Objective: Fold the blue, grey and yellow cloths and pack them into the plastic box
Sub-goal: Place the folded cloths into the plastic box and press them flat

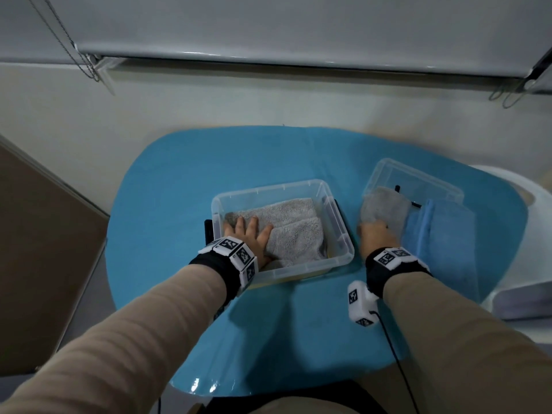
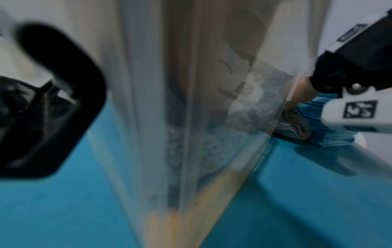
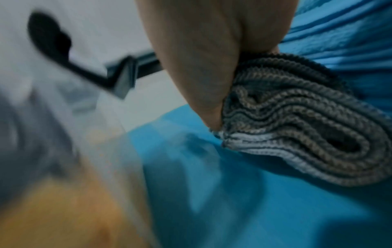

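A clear plastic box (image 1: pixel 340 231) stands in the middle of the blue table. Inside lies a folded grey cloth (image 1: pixel 298 228), with yellow cloth (image 3: pixel 53 209) showing under it through the wall. My left hand (image 1: pixel 251 234) presses flat on that grey cloth with straight fingers. To the right of the box, my right hand (image 1: pixel 375 234) grips a second folded grey cloth (image 1: pixel 383 209); the thumb (image 3: pixel 201 67) pinches its layered edge (image 3: pixel 297 125). Folded blue cloth (image 1: pixel 439 231) lies just right of it. The left wrist view shows only the box wall (image 2: pixel 191 117) from outside.
The clear box lid (image 1: pixel 412 180) lies under the right-hand cloths. A black latch (image 2: pixel 53 100) sits on the box's left side. A white chair (image 1: pixel 513 204) stands past the table's right edge. Bare table (image 1: pixel 298 339) stretches in front of the box.
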The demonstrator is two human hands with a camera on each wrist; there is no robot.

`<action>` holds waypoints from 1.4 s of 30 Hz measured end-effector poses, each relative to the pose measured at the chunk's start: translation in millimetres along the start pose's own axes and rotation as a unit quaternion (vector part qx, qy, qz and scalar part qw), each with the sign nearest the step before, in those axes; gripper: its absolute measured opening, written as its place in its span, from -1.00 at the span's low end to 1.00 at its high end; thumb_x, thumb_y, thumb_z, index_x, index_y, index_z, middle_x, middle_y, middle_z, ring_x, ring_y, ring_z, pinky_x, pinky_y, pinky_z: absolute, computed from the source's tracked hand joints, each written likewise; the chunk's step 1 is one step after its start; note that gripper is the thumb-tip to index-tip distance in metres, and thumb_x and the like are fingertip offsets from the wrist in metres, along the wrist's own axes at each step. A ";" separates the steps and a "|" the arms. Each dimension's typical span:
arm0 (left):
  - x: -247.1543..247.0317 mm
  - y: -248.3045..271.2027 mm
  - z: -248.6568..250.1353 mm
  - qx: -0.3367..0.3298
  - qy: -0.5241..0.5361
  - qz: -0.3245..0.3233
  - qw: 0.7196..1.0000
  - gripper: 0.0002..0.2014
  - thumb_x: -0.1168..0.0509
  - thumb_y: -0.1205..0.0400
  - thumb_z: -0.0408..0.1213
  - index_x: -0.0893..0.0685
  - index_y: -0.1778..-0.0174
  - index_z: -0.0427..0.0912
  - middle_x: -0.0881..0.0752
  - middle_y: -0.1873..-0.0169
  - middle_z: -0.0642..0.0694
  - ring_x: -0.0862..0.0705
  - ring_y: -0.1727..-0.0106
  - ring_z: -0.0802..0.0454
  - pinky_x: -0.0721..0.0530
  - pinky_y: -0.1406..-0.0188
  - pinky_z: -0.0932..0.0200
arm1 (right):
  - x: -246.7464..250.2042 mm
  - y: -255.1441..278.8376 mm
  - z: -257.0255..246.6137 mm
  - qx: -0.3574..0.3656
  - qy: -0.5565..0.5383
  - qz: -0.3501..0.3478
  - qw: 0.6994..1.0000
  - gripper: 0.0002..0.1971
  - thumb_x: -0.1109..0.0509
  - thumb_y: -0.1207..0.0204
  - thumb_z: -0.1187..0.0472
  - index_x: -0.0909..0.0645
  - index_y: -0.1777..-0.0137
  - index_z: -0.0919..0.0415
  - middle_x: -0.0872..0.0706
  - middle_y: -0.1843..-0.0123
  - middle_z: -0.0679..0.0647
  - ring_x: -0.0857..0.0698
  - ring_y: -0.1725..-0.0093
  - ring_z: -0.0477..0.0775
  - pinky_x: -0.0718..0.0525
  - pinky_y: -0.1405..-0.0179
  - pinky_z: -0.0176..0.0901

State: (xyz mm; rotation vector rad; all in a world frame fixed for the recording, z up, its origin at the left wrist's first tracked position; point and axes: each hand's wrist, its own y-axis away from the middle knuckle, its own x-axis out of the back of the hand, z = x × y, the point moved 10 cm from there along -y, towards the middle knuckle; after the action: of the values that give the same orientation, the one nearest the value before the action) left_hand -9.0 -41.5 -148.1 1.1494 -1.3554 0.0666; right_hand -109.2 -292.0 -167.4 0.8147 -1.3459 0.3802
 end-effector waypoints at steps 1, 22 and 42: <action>0.5 0.5 0.4 -0.002 0.004 0.002 1.000 -0.21 0.11 -0.63 0.33 0.30 -0.64 0.05 0.21 -0.66 -0.18 0.13 -0.65 -0.32 0.03 -0.56 -0.37 | 13.0 -2.3 0.5 0.002 -0.046 0.011 0.999 -0.71 -0.17 -0.58 0.43 -0.66 -0.17 0.27 -0.60 -0.23 0.36 -0.65 -0.15 0.34 -0.68 -0.09 0.02; 105.3 32.9 -39.3 -0.074 0.851 0.079 0.514 -0.49 0.04 -0.66 0.23 -0.63 -0.08 -0.09 -0.73 0.08 -0.12 -0.70 0.08 -0.04 -0.67 0.02 0.01 | 167.1 112.5 -158.9 0.382 -0.420 0.072 0.820 -0.50 -0.42 -0.26 0.53 -0.63 -0.13 0.03 -0.57 -0.17 0.01 -0.58 -0.18 -0.07 -0.37 -0.12 -0.69; 144.3 107.2 -46.6 -0.120 0.825 0.303 0.462 -0.60 -0.15 -0.65 -0.59 -0.37 -0.42 -0.38 -0.67 -0.07 -0.10 -0.71 0.01 0.41 -0.60 -0.09 0.32 | 64.1 10.4 -160.4 0.261 -0.715 -0.043 0.647 -0.61 -0.25 -0.50 -0.17 -0.66 -0.21 -0.02 -0.71 -0.28 -0.02 -0.68 -0.25 -0.07 -0.57 -0.32 0.22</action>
State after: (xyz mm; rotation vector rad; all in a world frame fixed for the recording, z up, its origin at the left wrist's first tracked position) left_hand -0.3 -37.8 37.4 -0.0990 0.1921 1.1598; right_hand 11.1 -184.5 -104.8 1.8556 -2.7107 -0.0752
